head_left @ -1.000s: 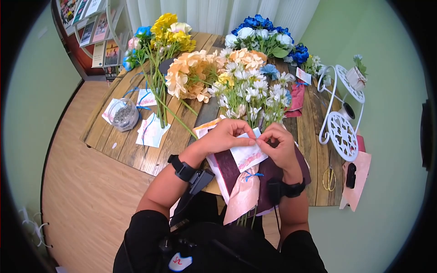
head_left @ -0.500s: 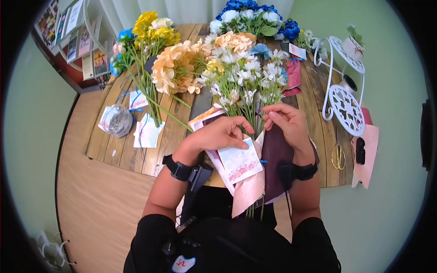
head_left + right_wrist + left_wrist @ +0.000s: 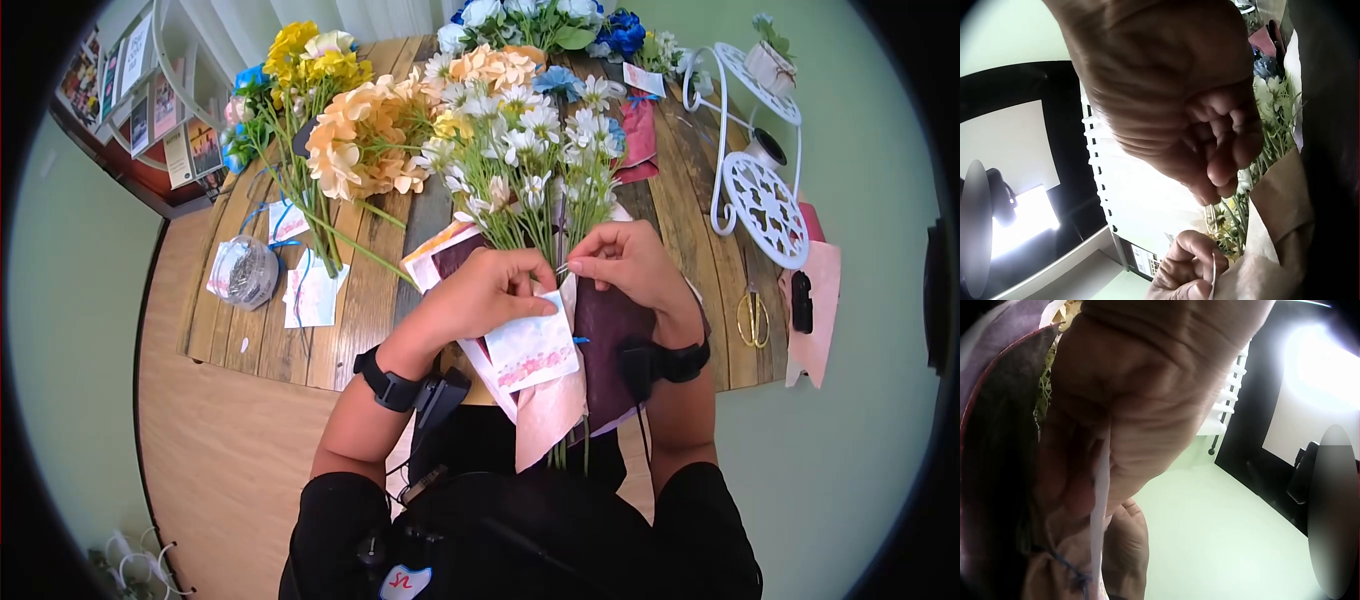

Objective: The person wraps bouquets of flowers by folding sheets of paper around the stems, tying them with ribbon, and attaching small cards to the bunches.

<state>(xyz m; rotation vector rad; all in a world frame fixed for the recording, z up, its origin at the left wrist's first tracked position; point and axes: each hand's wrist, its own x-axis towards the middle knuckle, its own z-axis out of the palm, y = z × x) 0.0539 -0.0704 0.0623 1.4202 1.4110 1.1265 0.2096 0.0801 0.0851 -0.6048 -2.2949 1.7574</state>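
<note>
My left hand (image 3: 492,295) pinches a square card (image 3: 530,352) with pink flowers along its lower edge, thumb in front. The card stands edge-on in the left wrist view. Right beside its upper edge, the fingertips of my right hand (image 3: 632,262) pinch a small silver wire clip (image 3: 1212,216). Behind both hands lies a bouquet of white flowers (image 3: 525,145), its stems wrapped in pale pink paper (image 3: 550,425) and tied with a blue ribbon (image 3: 581,340). Dark purple wrapping paper (image 3: 610,330) lies beneath the bouquet; the card covers part of the pink wrap.
Left on the wooden table (image 3: 205,325) stand a clear jar (image 3: 243,272) of small metal pieces and more cards (image 3: 310,295). Peach flowers (image 3: 350,140) lie beyond. To the right are a white metal stand (image 3: 765,205), gold-handled scissors (image 3: 752,318) and a black object (image 3: 801,302) on pink paper.
The card has come down from between both hands and stays in the left hand. My right hand moved away from it, then back toward its upper edge with the clip.
</note>
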